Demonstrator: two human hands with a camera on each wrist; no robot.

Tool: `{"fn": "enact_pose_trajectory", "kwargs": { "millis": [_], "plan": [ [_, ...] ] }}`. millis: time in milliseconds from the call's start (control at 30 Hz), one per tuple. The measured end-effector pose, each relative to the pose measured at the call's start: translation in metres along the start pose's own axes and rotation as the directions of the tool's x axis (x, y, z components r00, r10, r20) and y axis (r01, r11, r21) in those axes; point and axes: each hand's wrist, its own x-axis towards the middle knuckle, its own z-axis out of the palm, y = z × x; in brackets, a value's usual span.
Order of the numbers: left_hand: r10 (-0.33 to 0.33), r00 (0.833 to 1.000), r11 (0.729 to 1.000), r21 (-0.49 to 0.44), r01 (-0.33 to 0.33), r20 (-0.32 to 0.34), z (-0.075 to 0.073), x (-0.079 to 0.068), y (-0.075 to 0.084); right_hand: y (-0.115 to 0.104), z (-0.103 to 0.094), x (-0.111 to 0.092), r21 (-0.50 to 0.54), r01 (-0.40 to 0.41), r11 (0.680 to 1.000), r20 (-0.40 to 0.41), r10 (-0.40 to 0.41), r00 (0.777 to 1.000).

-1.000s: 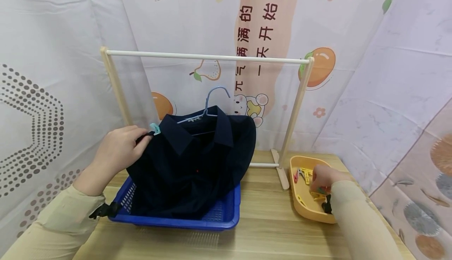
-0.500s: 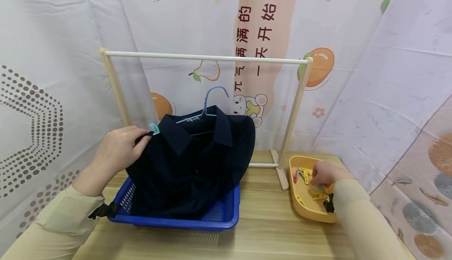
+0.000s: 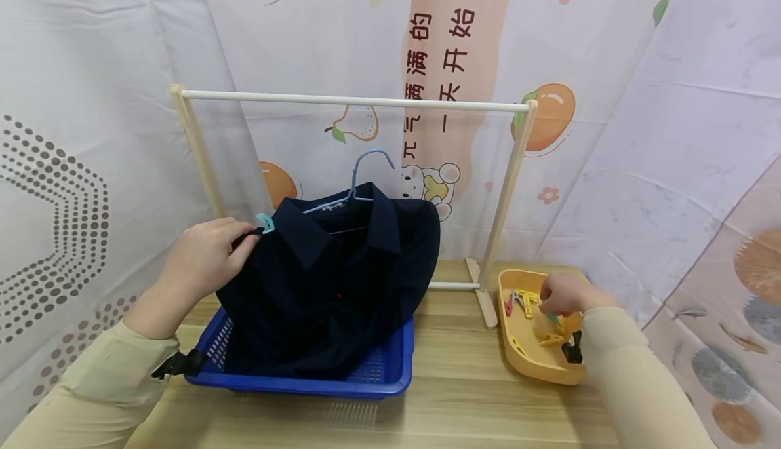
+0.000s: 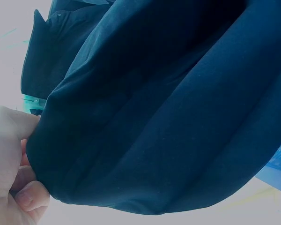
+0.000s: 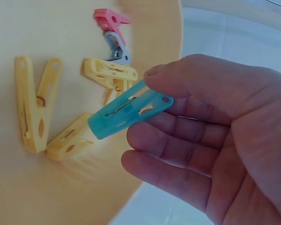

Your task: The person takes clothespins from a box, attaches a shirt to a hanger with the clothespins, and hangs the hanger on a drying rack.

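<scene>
A dark navy collared shirt (image 3: 329,300) hangs over a light blue hanger (image 3: 354,181), its lower part bunched in a blue basket (image 3: 305,386). My left hand (image 3: 204,252) pinches the shirt's shoulder on the left, right beside a teal clothespin (image 3: 266,224) clipped there. In the left wrist view, dark cloth (image 4: 145,122) drapes from those fingers. My right hand (image 3: 570,293) is over the orange tray (image 3: 539,369). Between thumb and fingers it pinches another teal clothespin (image 5: 124,112), whose nose points away from the palm.
Several yellow clothespins (image 5: 35,105), a pink one (image 5: 110,21) and a grey one (image 5: 116,47) lie in the tray, with a black item (image 3: 572,347) near its right side. A rack with a white bar (image 3: 354,100) and wooden posts (image 3: 509,194) stands behind the shirt.
My right hand has risen slightly within the tray area, and the teal clothespin below its fingers shows more clearly. The left hand keeps its grip on the shirt.
</scene>
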Motion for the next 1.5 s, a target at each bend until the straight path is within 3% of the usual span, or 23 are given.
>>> {"fn": "enact_pose_trajectory", "kwargs": {
  "millis": [300, 567, 833, 1133, 1500],
  "plan": [
    [0.000, 1.000, 1.000, 0.000, 0.000, -0.002, 0.001, -0.001, -0.002, -0.007, -0.009, -0.001, -0.028, 0.051, 0.998, -0.042, -0.052, 0.998],
    [0.003, 1.000, 1.000, -0.002, -0.003, 0.001, 0.001, -0.001, -0.002, -0.012, -0.017, -0.002, 0.067, 0.094, 0.993, -0.025, -0.093, 0.995],
    [0.004, 1.000, 1.000, -0.002, -0.004, 0.000, 0.001, -0.001, -0.001, -0.020, -0.025, -0.007, 0.118, 0.158, 0.980, -0.060, -0.152, 0.987],
    [0.004, 1.000, 1.000, 0.001, -0.004, -0.005, 0.003, -0.002, -0.004, -0.030, -0.031, -0.008, 0.029, 0.237, 0.971, -0.130, -0.231, 0.964],
    [0.011, 1.000, 1.000, -0.001, -0.011, -0.019, 0.003, -0.003, -0.004, -0.042, -0.041, -0.010, 0.016, 0.265, 0.964, -0.184, -0.258, 0.949]
  ]
}}
